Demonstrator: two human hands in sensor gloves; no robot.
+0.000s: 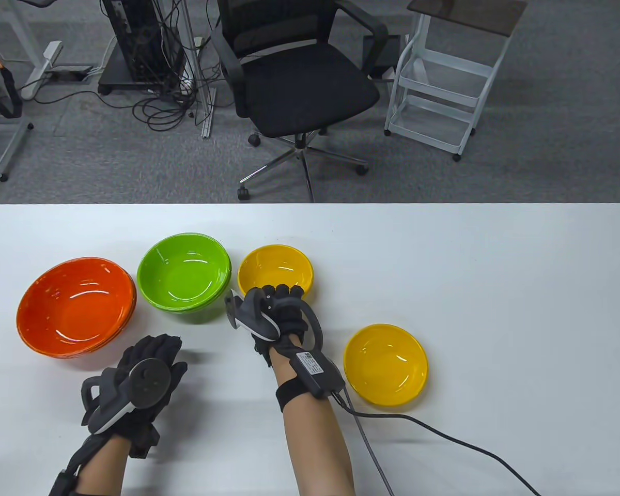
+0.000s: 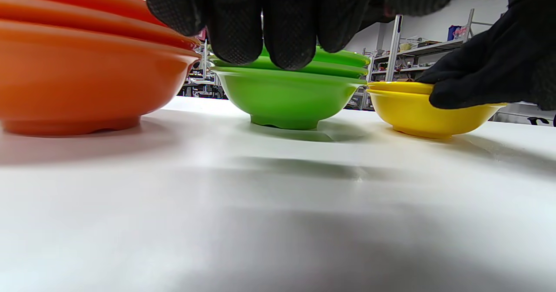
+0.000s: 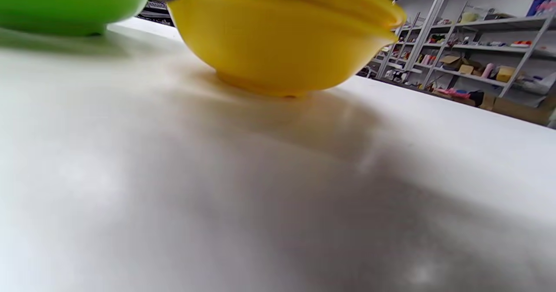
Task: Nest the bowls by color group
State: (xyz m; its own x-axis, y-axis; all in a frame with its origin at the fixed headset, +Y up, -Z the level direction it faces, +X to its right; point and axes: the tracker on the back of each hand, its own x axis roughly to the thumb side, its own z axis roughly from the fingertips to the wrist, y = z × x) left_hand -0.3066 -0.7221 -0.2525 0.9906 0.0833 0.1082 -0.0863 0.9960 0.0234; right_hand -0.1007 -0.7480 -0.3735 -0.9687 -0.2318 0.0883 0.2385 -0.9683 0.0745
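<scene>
hidden: right hand (image 1: 276, 315) covers near rim of yellow stack (image 1: 275, 268)
right: fingers gripping that rim
left: left hand (image 1: 134, 382) flat, fingers spread, holding nothing

Three orange bowls (image 1: 76, 309) sit stacked on the left. Three green bowls (image 1: 184, 272) sit stacked beside them. Two yellow bowls (image 1: 275, 270) are stacked next. One yellow bowl (image 1: 386, 363) sits alone, apart.

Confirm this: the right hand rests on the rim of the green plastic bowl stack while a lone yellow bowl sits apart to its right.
Wrong bowl. The right hand rests on the rim of the yellow plastic bowl stack, as the table view shows; the green plastic bowl stack is untouched. The lone yellow bowl does sit apart to its right.
</scene>
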